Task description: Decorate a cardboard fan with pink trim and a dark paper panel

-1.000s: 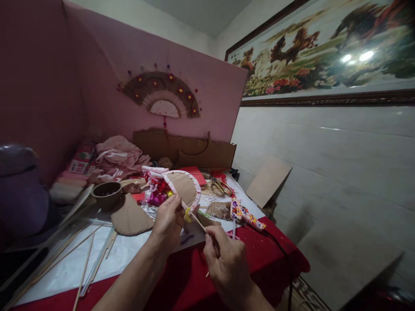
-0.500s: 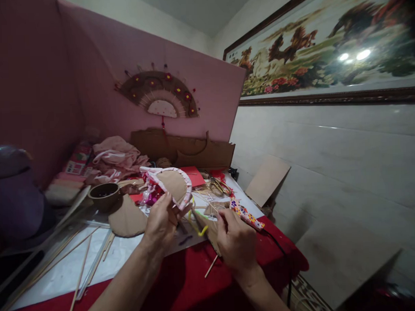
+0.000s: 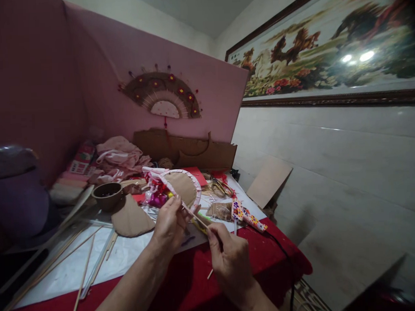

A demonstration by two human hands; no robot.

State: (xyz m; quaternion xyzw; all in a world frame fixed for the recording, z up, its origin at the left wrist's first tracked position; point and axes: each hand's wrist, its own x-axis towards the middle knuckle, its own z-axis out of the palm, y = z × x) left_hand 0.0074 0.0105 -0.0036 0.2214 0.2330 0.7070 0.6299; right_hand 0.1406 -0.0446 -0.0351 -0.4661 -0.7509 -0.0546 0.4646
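Observation:
My left hand is closed on a cardboard disc whose rim is wrapped in pink and white cloth. Between the fingers of my right hand is a thin wooden stick. The stick's far end reaches the lower rim of the disc, close to my left fingertips; whether it is fixed there I cannot tell. Left of my left hand lies a loose fan-shaped cardboard piece. A flower-patterned glue gun rests beyond my right hand, its black cord running off the table.
Gold-handled scissors lie behind the glue gun. At the left are a brown bowl, several wooden sticks and crumpled pink cloth. A decorated fan hangs against the pink board. Red cloth covers the front of the table.
My right hand has moved left and slightly down, bringing the stick to the disc's rim. The disc has shifted a little to the right, and its cardboard face shows more broadly.

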